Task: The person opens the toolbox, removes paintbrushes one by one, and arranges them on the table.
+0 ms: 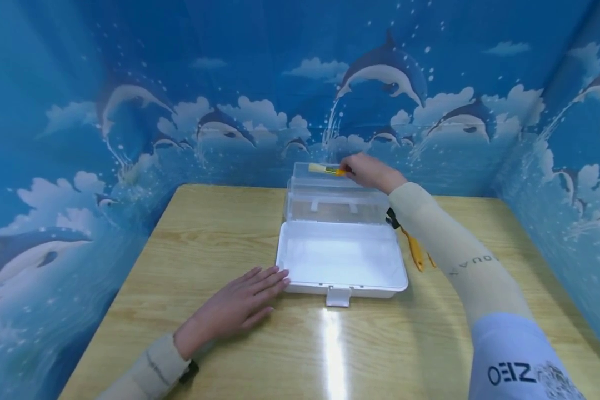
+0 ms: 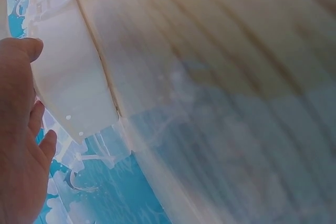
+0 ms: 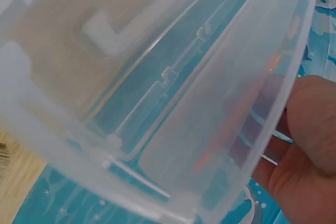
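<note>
A white plastic box [image 1: 342, 255] with its clear lid [image 1: 337, 203] swung up stands on the table. My right hand [image 1: 370, 171] is at the lid's far edge and pinches a flat paintbrush [image 1: 318, 168], whose pale bristles point left. In the right wrist view, the brush's orange handle [image 3: 236, 116] shows blurred through the clear plastic, and the right fingers are partly hidden behind it. My left hand [image 1: 242, 303] lies with straight fingers, their tips touching the box's front left corner. In the left wrist view, the box wall [image 2: 71, 61] is beside the thumb.
Orange brush handles [image 1: 414, 253] lie on the wooden table [image 1: 220, 222] right of the box, partly hidden by my right forearm. A white latch [image 1: 338, 297] hangs down at the box's front. A blue dolphin-print backdrop [image 1: 260, 66] stands behind the table and on both sides.
</note>
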Available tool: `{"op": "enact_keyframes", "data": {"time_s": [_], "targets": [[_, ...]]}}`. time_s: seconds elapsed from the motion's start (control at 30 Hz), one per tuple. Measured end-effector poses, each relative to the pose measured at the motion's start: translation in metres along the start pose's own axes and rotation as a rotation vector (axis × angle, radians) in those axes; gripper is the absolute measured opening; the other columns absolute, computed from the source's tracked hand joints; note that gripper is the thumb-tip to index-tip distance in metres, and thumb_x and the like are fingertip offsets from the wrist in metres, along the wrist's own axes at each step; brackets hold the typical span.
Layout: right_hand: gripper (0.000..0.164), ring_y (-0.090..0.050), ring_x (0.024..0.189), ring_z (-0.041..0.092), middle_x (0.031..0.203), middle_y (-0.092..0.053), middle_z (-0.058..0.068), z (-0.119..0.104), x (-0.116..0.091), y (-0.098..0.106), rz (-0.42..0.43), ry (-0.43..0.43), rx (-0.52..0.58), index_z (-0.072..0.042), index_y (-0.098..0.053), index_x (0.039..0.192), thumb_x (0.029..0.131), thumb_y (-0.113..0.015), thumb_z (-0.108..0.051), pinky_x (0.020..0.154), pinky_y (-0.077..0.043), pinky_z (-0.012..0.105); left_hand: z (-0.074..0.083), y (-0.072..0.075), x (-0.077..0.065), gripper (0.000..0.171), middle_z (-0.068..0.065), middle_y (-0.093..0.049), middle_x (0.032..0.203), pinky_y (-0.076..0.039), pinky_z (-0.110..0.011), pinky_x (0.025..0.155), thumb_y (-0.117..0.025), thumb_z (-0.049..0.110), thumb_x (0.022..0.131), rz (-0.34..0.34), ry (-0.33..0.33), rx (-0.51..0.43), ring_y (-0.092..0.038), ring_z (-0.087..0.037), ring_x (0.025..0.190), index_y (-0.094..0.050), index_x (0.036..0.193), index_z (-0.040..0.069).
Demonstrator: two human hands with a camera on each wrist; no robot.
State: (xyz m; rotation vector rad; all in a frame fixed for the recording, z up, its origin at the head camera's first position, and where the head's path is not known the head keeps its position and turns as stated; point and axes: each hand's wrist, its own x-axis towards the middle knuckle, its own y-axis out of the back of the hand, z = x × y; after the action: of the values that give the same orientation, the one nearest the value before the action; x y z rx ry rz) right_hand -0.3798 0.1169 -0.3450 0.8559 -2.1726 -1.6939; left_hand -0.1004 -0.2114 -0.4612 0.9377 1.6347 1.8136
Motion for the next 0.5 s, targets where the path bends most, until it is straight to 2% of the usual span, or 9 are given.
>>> {"op": "enact_keyframes", "data": {"time_s": [0.5], "targets": [[0.03,-0.062,0.116,0.03,0.13,-0.064,0.021,0.0051,-0.0072,0.0009,0.033,0.047,0.043,-0.001,-0.06,0.134,0.106,-0.051,-0.008,0.101,-0.054,0.048,0.0011,-0.0012,-0.0001,0.062,-0.001,-0.023,0.169,-0.022,-0.045,0.127,-0.048,0.037,0.108,-0.01,0.005,0.002,-0.024,-0.022,0.155,-0.028,0.162,0.015]]}}
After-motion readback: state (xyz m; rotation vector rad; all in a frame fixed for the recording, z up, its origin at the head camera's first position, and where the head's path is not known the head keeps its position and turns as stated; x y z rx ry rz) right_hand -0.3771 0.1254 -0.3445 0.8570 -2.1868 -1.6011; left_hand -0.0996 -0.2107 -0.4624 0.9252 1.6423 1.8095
